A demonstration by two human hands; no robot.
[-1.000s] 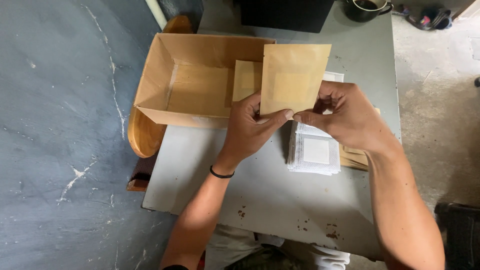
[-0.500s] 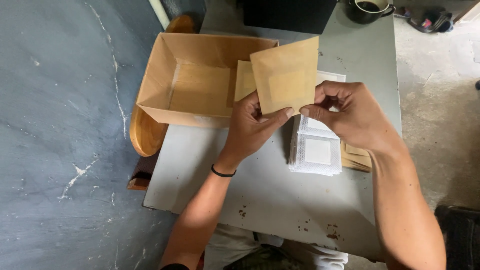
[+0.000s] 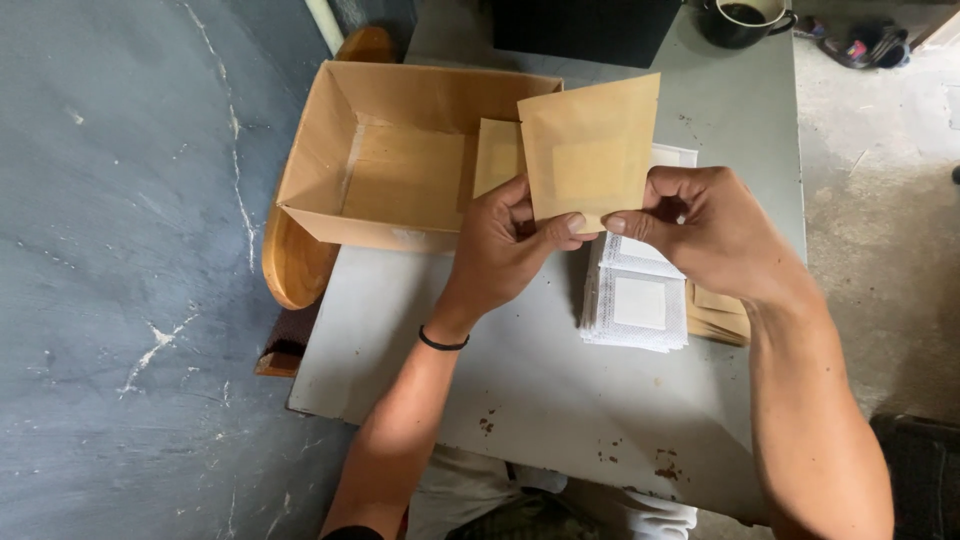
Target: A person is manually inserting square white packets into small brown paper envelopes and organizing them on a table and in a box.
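Note:
Both hands hold one brown paper pouch [image 3: 592,148] upright above the grey table [image 3: 520,370]. My left hand [image 3: 505,245] pinches its lower left edge, thumb on the front. My right hand [image 3: 705,225] pinches its lower right corner. A paler square shows through the pouch's middle. Below my right hand lies a stack of white filter bags [image 3: 635,305]. More brown pouches [image 3: 722,312] lie under that stack at the right. Another brown pouch [image 3: 497,152] leans inside the open cardboard box [image 3: 330,150] at the left.
A black box [image 3: 585,28] stands at the table's far edge. A dark mug [image 3: 745,20] sits at the far right corner. A wooden chair back [image 3: 292,262] pokes out beside the table's left edge. The floor to the left is blue-grey concrete.
The pouch has tilted a little and risen slightly between my hands. My right fingers have shifted along its lower edge. The stacks and the box have not moved.

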